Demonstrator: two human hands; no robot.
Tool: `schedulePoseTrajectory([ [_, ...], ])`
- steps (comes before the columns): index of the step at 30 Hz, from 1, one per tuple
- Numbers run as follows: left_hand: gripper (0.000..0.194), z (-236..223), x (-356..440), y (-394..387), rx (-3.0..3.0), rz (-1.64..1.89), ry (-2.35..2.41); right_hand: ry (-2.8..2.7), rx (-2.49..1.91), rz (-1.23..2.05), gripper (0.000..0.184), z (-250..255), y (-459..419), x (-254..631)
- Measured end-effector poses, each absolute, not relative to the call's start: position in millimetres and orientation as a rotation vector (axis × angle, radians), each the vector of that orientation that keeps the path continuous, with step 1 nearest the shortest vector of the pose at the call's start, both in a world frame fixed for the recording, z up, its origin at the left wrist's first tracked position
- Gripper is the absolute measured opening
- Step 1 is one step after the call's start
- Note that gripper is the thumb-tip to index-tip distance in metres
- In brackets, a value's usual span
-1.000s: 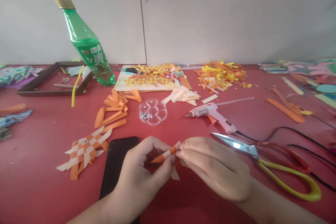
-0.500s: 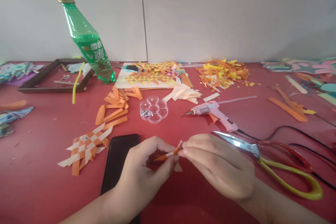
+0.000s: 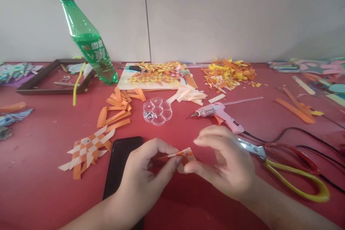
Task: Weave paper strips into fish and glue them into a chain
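Observation:
Between thumb and fingers, my left hand (image 3: 151, 172) pinches a small woven piece of orange and cream paper strips (image 3: 185, 153). Part of that woven paper is hidden by the fingers. Just right of it, my right hand (image 3: 223, 161) is open, thumb and fingers spread apart near the paper's end. On the left lies a woven paper fish (image 3: 88, 151) in orange and cream, with small eyes on it. A black phone (image 3: 118, 165) is partly under my left hand and wrist.
A clear flower-shaped tray (image 3: 167, 115) holds small googly eyes. Right of it are a pink glue gun (image 3: 228, 118) with a cord and scissors (image 3: 293, 176). Orange strips (image 3: 115, 107), cream strips (image 3: 188, 95), a leaning green bottle (image 3: 88, 43) and a dark frame (image 3: 35, 91) stand farther back.
My right hand has let go of the woven paper and opened, its fingers lifting slightly. The paper's right end now shows more, while my left hand keeps its pinch.

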State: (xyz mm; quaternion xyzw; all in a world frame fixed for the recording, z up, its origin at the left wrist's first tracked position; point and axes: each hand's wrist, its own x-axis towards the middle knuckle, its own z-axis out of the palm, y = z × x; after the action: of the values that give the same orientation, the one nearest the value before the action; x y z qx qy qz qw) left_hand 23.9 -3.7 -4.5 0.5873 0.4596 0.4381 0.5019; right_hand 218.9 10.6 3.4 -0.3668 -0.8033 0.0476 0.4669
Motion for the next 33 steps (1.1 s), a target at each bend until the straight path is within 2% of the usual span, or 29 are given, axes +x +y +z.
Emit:
schedulePoseTrajectory([
  [5, 0.013, -6.9, 23.1, -2.5, 1.538, 1.142, 1.048, -2.009, -0.823, 0.360, 0.020, 5.9, 14.1, 217.1],
  [12, 0.017, -6.3, 21.0, -0.3, 1.716, 1.166, 1.045, -1.986, -0.749, 0.513, 0.012, 4.7, 15.7, 217.0],
  [33, 0.024, -6.9, 18.6, 0.0, 1.798, 1.181, 0.984, -2.031, -0.694, 0.509, 0.011, 9.2, 13.9, 217.5],
])
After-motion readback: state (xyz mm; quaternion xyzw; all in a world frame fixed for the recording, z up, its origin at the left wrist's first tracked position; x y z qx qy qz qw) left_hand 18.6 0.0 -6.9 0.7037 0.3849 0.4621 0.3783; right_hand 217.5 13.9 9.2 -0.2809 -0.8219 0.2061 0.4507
